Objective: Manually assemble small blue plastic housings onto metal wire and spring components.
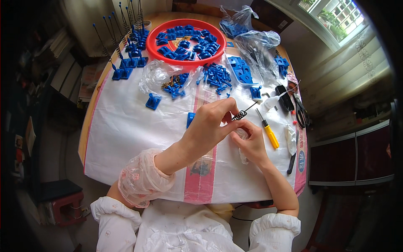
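— What can't you make out?

— The fingertips of the left hand (210,124) cover one end of the small dark coiled wire spring (239,114), so how the coil ends there is hidden. The right hand (251,142) partly covers a crumpled white cloth (242,156) beneath it. The clear plastic bags (157,75) blur the small blue parts inside, and the far rim of the round red plastic tray (161,52) bends with the lens.

— And the hands?

— The left forearm comes in from seven o'clock, wrist bent, fingers pinched together on the spring. The right forearm rises from five o'clock; its thumb and forefinger close on the same spring from below. The two hands touch around it.

— Where is the spring?

— Just above the white woven sheet (126,130), near the table's centre, its straight tail pointing toward two o'clock. A yellow-handled screwdriver (268,132) lies just beside the right hand at three o'clock; black-handled scissors (300,112) lie farther out.
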`<action>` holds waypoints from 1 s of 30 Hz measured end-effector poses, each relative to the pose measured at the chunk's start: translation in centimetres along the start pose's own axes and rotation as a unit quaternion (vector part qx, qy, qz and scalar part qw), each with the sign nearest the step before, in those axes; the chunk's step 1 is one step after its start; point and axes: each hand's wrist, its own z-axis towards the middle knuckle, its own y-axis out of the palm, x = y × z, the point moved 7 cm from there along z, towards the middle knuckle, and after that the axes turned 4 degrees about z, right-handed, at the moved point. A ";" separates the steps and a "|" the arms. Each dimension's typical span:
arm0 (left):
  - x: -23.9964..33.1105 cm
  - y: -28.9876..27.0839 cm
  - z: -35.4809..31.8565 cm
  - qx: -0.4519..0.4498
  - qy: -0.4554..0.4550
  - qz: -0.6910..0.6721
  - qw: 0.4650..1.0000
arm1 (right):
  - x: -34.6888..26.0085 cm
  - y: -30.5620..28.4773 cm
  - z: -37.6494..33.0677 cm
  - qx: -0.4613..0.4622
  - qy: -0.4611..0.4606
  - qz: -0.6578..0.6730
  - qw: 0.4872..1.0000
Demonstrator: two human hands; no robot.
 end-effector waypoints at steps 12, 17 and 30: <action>0.0 0.0 -0.1 -0.011 0.006 0.004 1.000 | -0.7 0.9 -0.1 -0.021 -0.026 -0.035 0.999; 0.0 0.1 0.0 -0.016 0.001 -0.006 1.000 | -0.5 1.1 -0.2 -0.015 -0.026 -0.053 0.998; 0.0 0.1 -0.1 -0.016 0.001 0.001 1.000 | -1.1 1.2 -0.1 -0.017 -0.039 -0.053 0.998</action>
